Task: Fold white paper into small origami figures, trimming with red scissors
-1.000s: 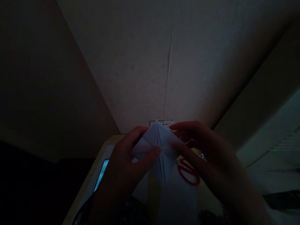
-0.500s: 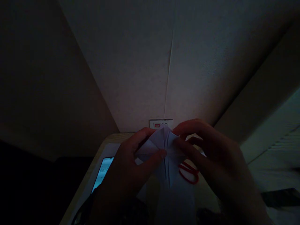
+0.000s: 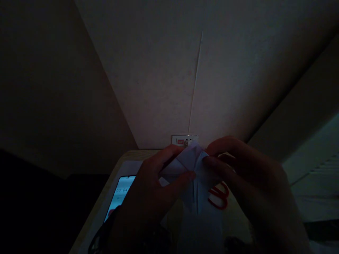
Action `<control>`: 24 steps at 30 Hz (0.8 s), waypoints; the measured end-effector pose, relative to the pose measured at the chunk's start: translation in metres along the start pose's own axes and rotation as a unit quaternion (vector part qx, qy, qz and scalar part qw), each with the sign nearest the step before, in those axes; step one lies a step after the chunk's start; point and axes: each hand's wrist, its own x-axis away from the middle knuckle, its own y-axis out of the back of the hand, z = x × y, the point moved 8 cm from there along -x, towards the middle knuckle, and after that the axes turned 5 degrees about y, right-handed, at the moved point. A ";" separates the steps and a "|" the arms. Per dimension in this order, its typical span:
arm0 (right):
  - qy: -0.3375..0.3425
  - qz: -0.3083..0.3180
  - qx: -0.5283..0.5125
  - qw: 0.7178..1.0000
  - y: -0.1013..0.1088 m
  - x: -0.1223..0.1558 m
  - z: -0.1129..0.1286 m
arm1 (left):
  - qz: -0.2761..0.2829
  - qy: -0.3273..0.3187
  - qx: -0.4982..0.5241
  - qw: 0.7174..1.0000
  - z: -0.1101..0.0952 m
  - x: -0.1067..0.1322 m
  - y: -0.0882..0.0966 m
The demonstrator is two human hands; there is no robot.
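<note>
A folded sheet of white paper (image 3: 189,158), creased into a pointed shape with flaps along its middle, is held up between both hands. My left hand (image 3: 159,187) grips its left side, thumb pressed on the centre of the folds and fingers behind. At the upper right edge, my right hand (image 3: 238,173) pinches a flap between thumb and index finger. Behind and below the paper, the red handles of scissors (image 3: 219,197) show on the table; their blades are hidden. The light is dim, so fine creases are hard to make out.
A lit phone (image 3: 120,194) showing a timer lies left of my hands on the wooden table (image 3: 127,155). More white paper (image 3: 201,229) lies beneath the folded piece. A wall socket (image 3: 184,139) with a red switch sits just behind the table.
The view has shifted slightly, so everything appears a little further right. At the top right of the paper, the flap under my right fingers has opened outward a little.
</note>
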 end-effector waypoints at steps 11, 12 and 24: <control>0.005 -0.005 -0.001 1.000 -0.002 -0.005 -0.005 | 0.009 -0.037 -0.071 0.997 -0.003 -0.003 -0.001; 0.010 -0.008 -0.004 1.000 -0.002 -0.005 -0.004 | 0.014 -0.036 -0.066 0.997 -0.002 -0.004 -0.002; 0.017 -0.005 0.003 1.000 0.001 -0.003 -0.006 | -0.023 -0.059 -0.084 0.994 0.004 -0.009 0.002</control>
